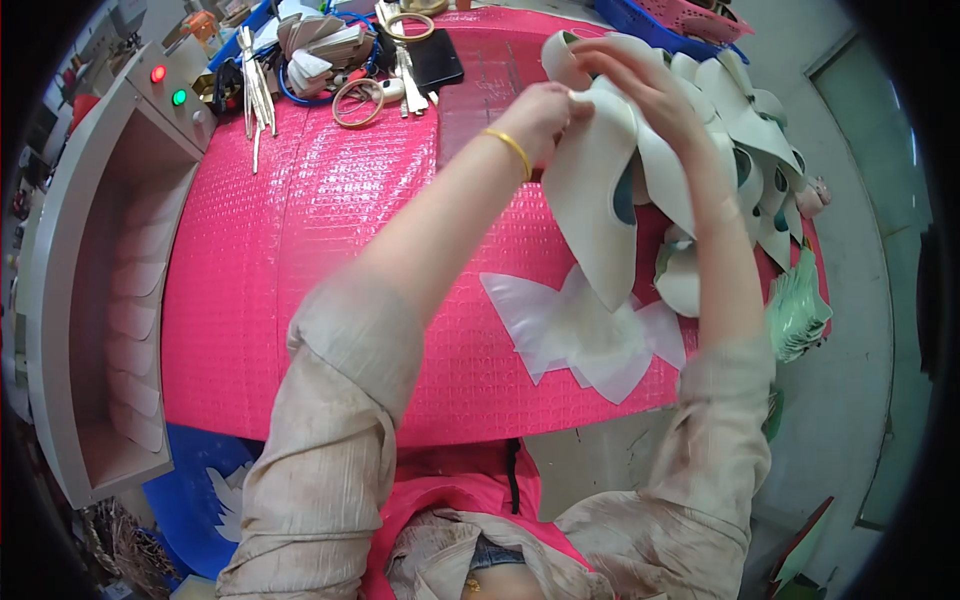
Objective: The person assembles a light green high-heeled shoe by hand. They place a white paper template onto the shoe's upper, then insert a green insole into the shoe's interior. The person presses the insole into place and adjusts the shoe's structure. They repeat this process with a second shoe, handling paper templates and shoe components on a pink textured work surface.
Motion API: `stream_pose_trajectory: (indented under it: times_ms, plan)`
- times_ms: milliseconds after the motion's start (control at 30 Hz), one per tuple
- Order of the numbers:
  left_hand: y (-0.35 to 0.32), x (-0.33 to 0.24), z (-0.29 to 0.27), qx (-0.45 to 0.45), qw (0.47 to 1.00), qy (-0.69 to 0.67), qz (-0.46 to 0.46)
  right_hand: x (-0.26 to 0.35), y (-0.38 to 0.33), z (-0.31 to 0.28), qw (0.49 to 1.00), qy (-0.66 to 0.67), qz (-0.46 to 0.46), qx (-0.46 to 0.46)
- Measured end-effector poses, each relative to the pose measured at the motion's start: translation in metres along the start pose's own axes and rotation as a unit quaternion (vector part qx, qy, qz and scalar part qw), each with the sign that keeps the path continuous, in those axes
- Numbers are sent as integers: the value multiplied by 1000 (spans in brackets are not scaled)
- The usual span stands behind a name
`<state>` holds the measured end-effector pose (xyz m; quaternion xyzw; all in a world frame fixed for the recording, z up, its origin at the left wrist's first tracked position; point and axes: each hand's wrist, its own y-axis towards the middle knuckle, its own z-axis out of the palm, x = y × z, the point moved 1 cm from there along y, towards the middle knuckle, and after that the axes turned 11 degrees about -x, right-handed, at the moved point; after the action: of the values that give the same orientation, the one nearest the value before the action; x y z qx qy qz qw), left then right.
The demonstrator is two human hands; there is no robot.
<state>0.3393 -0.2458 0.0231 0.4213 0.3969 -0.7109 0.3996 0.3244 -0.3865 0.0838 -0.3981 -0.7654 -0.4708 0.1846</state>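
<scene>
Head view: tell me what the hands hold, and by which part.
The left hand pinches an off-white piece near its upper end; the right hand is at that end too, but whether it grips cannot be told.

Held piece [590, 190]: off-white, dark teal in its opening. Piled pieces [728, 98], far right: same off-white. Sheets [515, 303], near right: translucent milky white. Table cover [350, 240]: hot pink, small repeating pattern. Right stack [797, 310]: pale green. Sleeves [325, 450]: mottled beige. Bracelet [516, 149]: yellow-gold. Apron [425, 495]: pink.
</scene>
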Motion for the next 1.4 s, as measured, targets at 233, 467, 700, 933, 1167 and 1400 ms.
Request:
stream_pose_trajectory:
  times_ms: [233, 467, 700, 933, 1167, 1400]
  plan:
    - [33, -52, -27, 18, 982, 187, 2, -113, 47, -11, 917, -281, 253, 128]
    - [-26, -172, -120, 34, 976, 194, 99, -171, 62, -58, 930, -243, 261, 89]
    - [-112, -164, -214, 74, 942, -84, 316, 41, 26, 97, 915, 183, 198, 301]
    - [-232, -14, -166, 17, 859, -437, 267, 101, -71, 205, 665, 654, 354, 63]
    - [-319, 57, -176, 112, 901, -405, 113, 132, -109, 217, 746, 570, 335, 81]
    - [-334, 64, -175, 36, 928, -345, 133, 118, -80, 202, 866, 395, 263, 154]
